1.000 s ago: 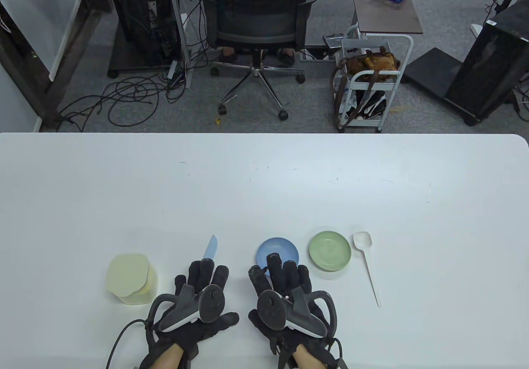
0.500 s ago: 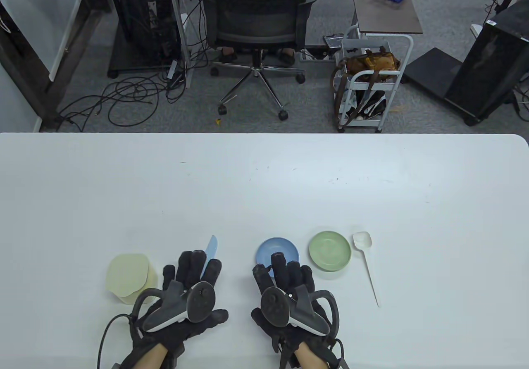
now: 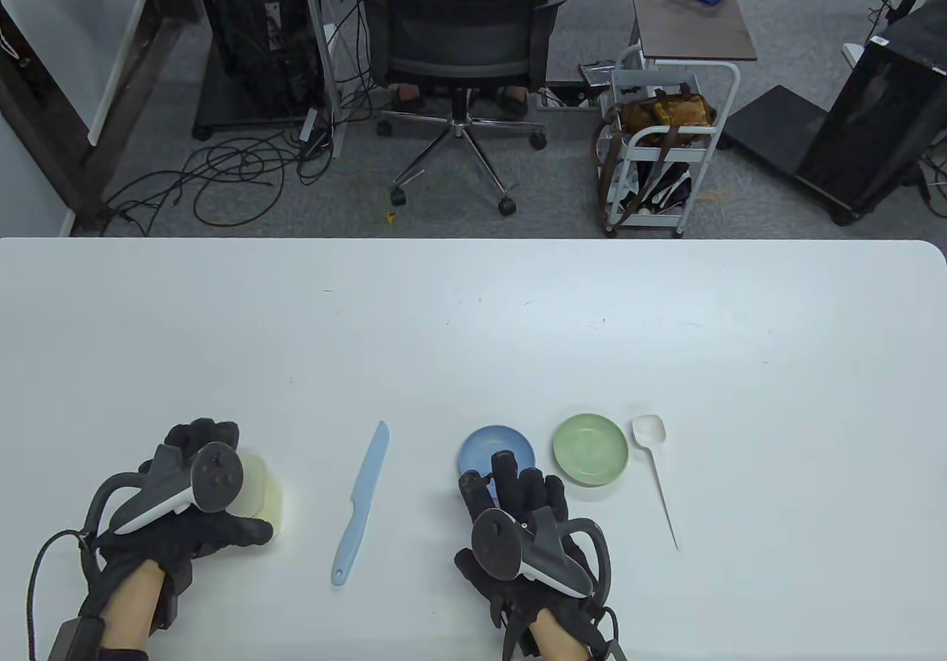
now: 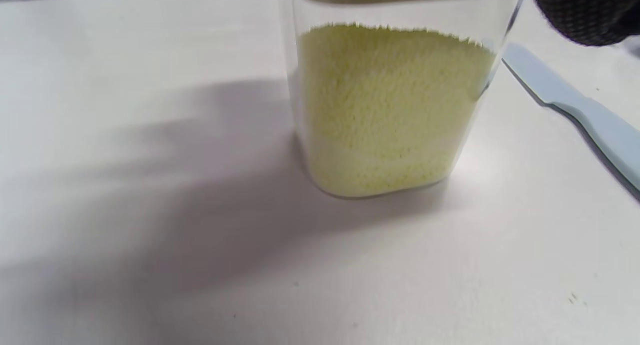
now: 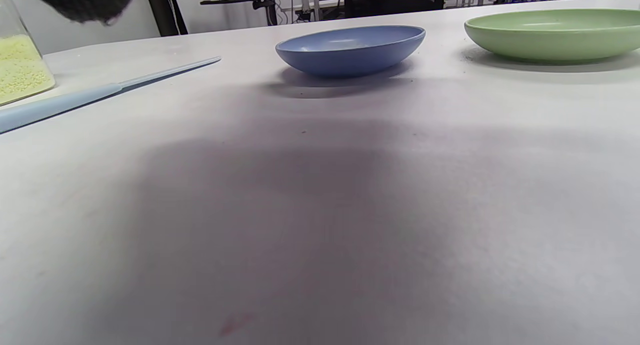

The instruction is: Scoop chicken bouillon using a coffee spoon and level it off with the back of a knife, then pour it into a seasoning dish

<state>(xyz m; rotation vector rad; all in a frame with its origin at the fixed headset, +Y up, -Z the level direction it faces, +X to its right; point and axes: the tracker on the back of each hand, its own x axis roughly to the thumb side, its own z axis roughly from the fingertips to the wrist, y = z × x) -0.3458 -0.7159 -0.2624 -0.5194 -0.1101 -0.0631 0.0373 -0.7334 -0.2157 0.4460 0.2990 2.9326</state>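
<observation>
From above, the left hand [image 3: 189,520] lies over the bouillon jar [image 3: 263,494] at the table's [image 3: 473,320] near left, covering most of it: only a pale yellow edge shows past the tracker and thumb. The fingers curve over the far side and the thumb lies along the near side, so the hand seems to grip the jar, though the contact itself is hidden. The blue knife [image 3: 361,502] lies bare between the hands, tip pointing away. The right hand [image 3: 525,524] rests flat with fingers fairly straight, holding nothing, its fingertips covering the near rim of the blue dish [image 3: 497,450]. The green dish [image 3: 590,448] sits just right of the blue one, and the white coffee spoon [image 3: 655,468] lies just beside it, bowl away. The left wrist view shows what the top view hides: a clear jar [image 4: 390,105] holding yellow granules, standing on the table, its lid cut off at the top edge; one dark fingertip [image 4: 585,15] shows at the upper right corner, and part of the knife [image 4: 580,110] runs off the right edge. The right wrist view, low to the table, shows the blue dish [image 5: 350,49] and green dish [image 5: 555,34] side on, both apparently empty, the knife [image 5: 100,95] and a corner of the jar [image 5: 20,65] at left; the spoon is out of frame there.
</observation>
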